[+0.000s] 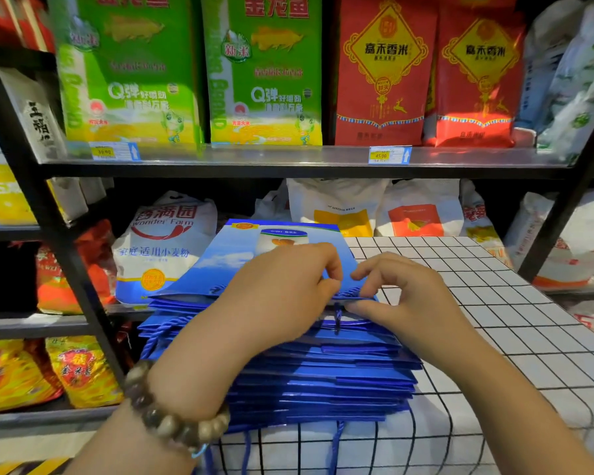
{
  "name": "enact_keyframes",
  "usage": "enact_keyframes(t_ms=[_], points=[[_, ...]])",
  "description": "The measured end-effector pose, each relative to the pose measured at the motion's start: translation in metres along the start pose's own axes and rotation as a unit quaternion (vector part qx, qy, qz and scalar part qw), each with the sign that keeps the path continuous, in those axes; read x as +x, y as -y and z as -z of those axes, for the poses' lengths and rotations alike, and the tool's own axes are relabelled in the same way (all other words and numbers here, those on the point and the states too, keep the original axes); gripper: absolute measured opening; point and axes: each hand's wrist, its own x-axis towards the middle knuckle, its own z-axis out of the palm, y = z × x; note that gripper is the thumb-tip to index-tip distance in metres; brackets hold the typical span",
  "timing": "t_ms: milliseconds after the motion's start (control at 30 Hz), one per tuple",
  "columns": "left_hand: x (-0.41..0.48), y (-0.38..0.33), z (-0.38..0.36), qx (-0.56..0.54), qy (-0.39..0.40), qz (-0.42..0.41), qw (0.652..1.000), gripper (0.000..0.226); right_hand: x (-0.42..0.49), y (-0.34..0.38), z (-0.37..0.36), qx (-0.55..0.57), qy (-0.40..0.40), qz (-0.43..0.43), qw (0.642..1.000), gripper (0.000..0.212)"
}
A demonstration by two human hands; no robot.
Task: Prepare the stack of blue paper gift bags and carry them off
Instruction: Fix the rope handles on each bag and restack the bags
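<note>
A stack of blue paper gift bags (316, 368) lies flat on a white cloth with a black grid (487, 303), at the cloth's left edge, just in front of a store shelf. The bags' long axis runs near to far. Their mouths and blue cord handles (337, 318) face the near side, and some cords hang over the near edge of the cloth. The top bag (251, 258) lies printed face up, with its bottom pointing away toward the shelf and angled slightly left.

The left hand (282, 296) rests across the stack, its thumb and forefinger pressed together on the near rim of the top bag. The right hand (405, 296) meets it from the right, with curled fingers above the same rim and the thumb beneath, pinching it. A beaded bracelet (172, 414) circles the left wrist.

On the upper shelf stand green rice packs (264, 70) and red rice packs (381, 73) above price tags (388, 155). A white flour sack (165, 245) leans on the lower shelf, to the far left of the stack.
</note>
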Motion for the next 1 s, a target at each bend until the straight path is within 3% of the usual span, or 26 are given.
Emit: enact_keyframes(t_ms=[267, 600, 733, 833, 900, 1000], points=[[0.031, 0.004, -0.006, -0.081, 0.072, 0.01, 0.994, 0.016, 0.0, -0.003, -0.008, -0.028, -0.019, 0.01, 0.999, 0.036], [0.025, 0.011, -0.019, 0.012, -0.092, 0.054, 0.994, 0.015, -0.003, 0.002, -0.005, -0.014, 0.028, -0.034, 0.999, 0.032], [0.013, 0.009, -0.014, 0.01, -0.117, 0.017, 0.993, 0.011, -0.002, 0.005, -0.003, -0.008, 0.01, -0.034, 0.999, 0.033], [-0.004, 0.009, -0.004, -0.028, -0.083, -0.003, 0.996, 0.026, 0.002, 0.009, 0.004, 0.004, -0.04, -0.043, 0.998, 0.028], [-0.011, 0.008, -0.002, 0.009, -0.056, -0.022, 0.998, 0.032, 0.007, 0.011, 0.007, 0.015, -0.081, -0.054, 0.995, 0.024], [-0.008, 0.006, -0.006, 0.157, -0.085, -0.067, 0.982, 0.024, 0.012, 0.015, 0.006, 0.035, -0.117, -0.041, 0.992, 0.024]])
